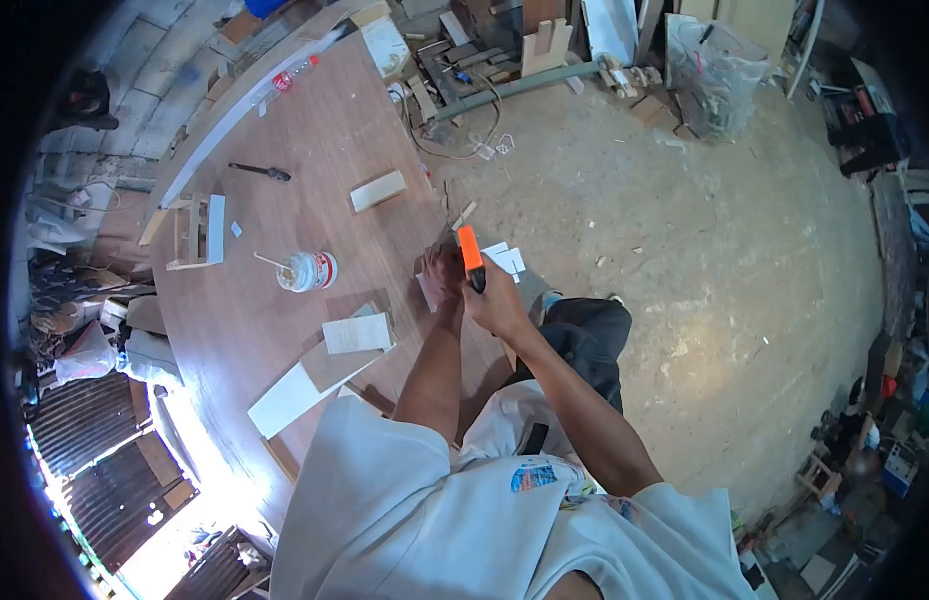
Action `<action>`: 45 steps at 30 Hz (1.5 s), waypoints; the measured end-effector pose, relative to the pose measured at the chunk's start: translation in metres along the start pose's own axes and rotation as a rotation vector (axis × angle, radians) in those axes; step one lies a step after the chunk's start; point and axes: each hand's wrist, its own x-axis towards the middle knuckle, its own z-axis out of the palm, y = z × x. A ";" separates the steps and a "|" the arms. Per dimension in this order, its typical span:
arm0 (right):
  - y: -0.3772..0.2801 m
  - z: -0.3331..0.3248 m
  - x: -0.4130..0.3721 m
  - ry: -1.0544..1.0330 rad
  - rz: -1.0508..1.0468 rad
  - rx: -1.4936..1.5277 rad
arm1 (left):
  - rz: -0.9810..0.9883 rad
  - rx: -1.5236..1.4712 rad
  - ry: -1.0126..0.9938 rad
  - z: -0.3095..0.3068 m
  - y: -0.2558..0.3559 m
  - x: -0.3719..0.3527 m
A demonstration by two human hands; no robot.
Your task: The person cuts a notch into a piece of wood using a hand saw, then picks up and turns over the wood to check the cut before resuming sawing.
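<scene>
My right hand [498, 304] is closed around the black grip of an orange-and-black tool [470, 250], held over the table's edge. Its exact kind does not show from above. Close beside it, my left hand [442, 270] presses down with curled fingers on a pale piece of board [426, 293] at the same edge, most of it hidden under the hand. Just past the right hand, white flat pieces [504, 258] show beyond the tabletop.
The brown table [369, 115] carries a white block [378, 190], an open glue jar [307, 271] with a stick, stacked boards [357, 334], a small wooden frame [196, 232], a dark tool [259, 172] and a bottle [294, 73]. Scrap wood [464, 70] lies behind.
</scene>
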 end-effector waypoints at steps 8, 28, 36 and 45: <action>-0.068 -0.045 -0.081 0.020 0.008 0.065 | -0.104 0.081 -0.083 -0.008 0.012 -0.003; -0.034 -0.017 -0.027 -0.063 0.054 -0.051 | 0.029 0.151 0.067 0.005 -0.002 -0.008; 0.004 -0.014 -0.014 -0.068 0.088 0.011 | -0.049 0.096 -0.177 0.001 0.000 -0.007; -0.094 -0.058 -0.079 -0.099 0.184 0.089 | -0.036 0.093 -0.041 0.008 -0.002 -0.007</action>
